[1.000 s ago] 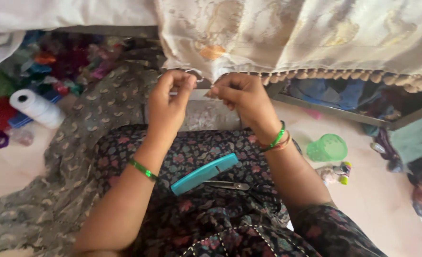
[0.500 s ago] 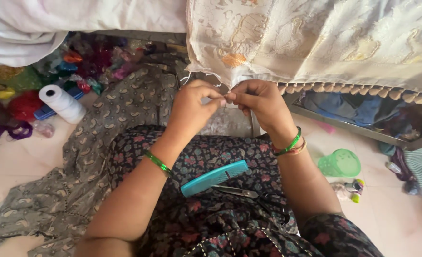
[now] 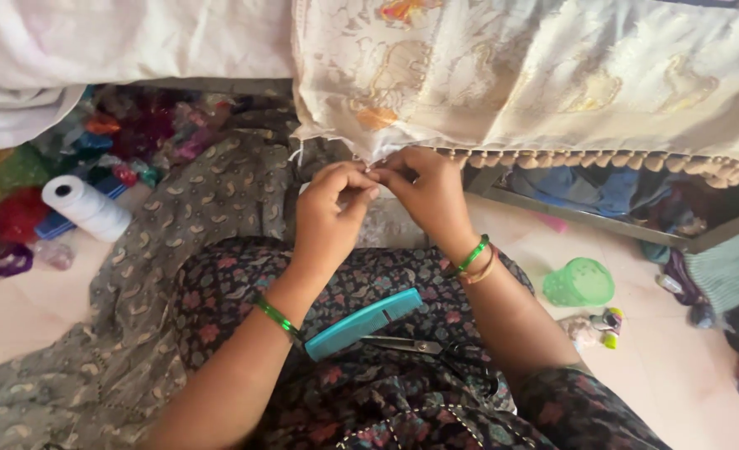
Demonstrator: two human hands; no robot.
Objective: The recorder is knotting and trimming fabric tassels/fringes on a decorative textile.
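A cream embroidered cloth (image 3: 536,79) with a knotted tassel fringe (image 3: 603,160) hangs in front of me. My left hand (image 3: 329,218) and my right hand (image 3: 426,193) meet at its lower edge, fingertips pinched together on the fringe at the hem. Both wrists wear green bangles. On my lap, over a dark floral dress, lie a teal comb (image 3: 363,323) and a pair of scissors (image 3: 424,346). Whatever thread or needle sits between my fingertips is too small to make out.
A white spool of thread (image 3: 86,207) lies on the floor at left, near a heap of colourful fabric scraps (image 3: 128,142). A grey patterned cloth (image 3: 161,250) spreads over the floor. A green plastic cup (image 3: 579,283) and small bottles (image 3: 601,325) sit at right.
The view has shifted, so the cloth and hands sit further right in frame. My two hands have drawn closer together at the hem, fingertips now touching.
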